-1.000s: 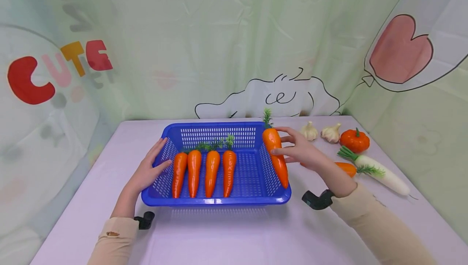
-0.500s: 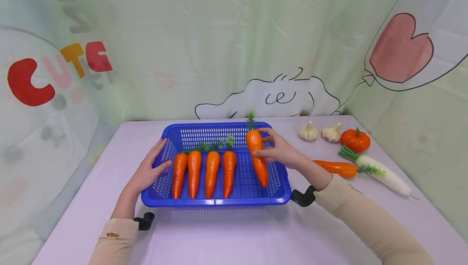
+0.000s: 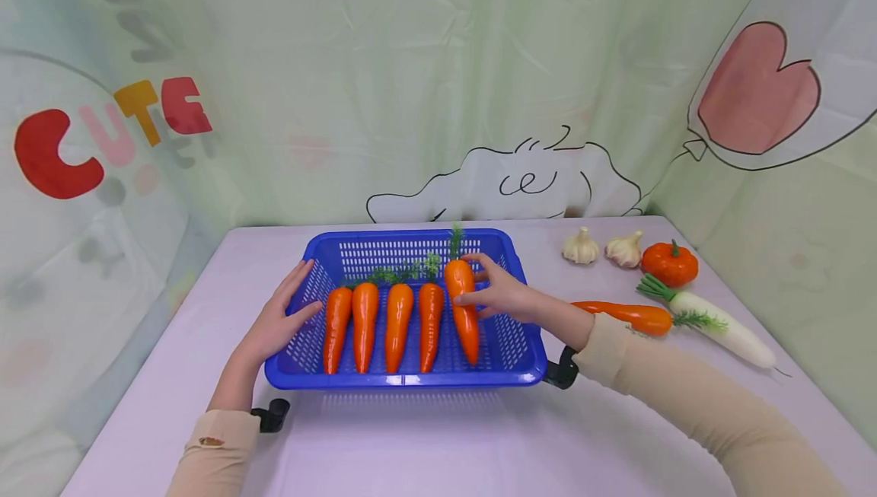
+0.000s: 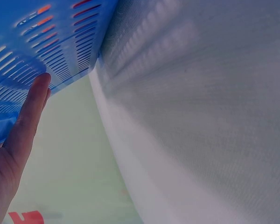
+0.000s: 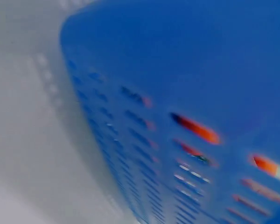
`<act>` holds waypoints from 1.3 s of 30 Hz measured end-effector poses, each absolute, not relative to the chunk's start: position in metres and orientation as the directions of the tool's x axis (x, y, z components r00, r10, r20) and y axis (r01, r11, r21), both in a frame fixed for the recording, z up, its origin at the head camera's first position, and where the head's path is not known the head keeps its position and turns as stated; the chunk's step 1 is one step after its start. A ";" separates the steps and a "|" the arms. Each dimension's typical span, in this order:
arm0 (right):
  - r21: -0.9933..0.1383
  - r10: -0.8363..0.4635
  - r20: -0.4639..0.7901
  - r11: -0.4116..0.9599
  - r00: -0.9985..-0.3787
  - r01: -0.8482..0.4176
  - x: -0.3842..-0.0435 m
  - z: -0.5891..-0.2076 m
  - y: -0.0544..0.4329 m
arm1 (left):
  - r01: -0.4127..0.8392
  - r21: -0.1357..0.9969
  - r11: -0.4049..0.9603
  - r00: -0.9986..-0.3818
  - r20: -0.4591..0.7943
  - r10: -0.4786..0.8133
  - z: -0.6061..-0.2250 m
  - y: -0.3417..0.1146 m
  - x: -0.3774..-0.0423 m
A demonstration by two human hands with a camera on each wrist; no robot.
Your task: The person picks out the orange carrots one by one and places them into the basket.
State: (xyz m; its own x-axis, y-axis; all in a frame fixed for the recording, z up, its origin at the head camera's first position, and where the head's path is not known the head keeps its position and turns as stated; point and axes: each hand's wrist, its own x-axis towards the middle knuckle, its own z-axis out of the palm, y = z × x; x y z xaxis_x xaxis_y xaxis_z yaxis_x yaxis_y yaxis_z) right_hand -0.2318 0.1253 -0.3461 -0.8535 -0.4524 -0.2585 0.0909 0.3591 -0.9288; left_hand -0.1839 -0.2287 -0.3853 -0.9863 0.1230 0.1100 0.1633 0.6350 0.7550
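Observation:
A blue plastic basket (image 3: 404, 380) stands on the table with several orange carrots (image 3: 399, 326) side by side in its left part, green tops toward the back. My right hand (image 3: 503, 295) pinches another carrot (image 3: 460, 288) near its thick end, over the basket just right of the row. That carrot is nearly upright in view, its tip leaning slightly right. My left hand (image 3: 277, 322) lies against the basket's left side, thumb over the rim. In the left wrist view its straight fingers (image 4: 30, 109) touch the slotted outer wall. The right wrist view shows only the blurred basket wall (image 5: 177, 56).
Right of the basket lie a carrot (image 3: 637, 319), a white radish (image 3: 726, 333), an orange pumpkin (image 3: 669, 265) and two garlic bulbs, one nearer (image 3: 580, 247) and one farther right (image 3: 624, 250). A printed curtain (image 3: 425, 86) hangs behind the table (image 3: 438, 444).
My right hand has carried its carrot left and somewhat down, from over the basket's right wall to beside the row. The left hand has stayed in place.

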 end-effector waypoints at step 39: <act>-0.881 -0.531 -0.456 0.385 -0.715 0.276 -0.233 -0.369 0.110 | 0.159 0.760 0.630 -0.987 0.104 0.123 -0.385 -0.229 -0.184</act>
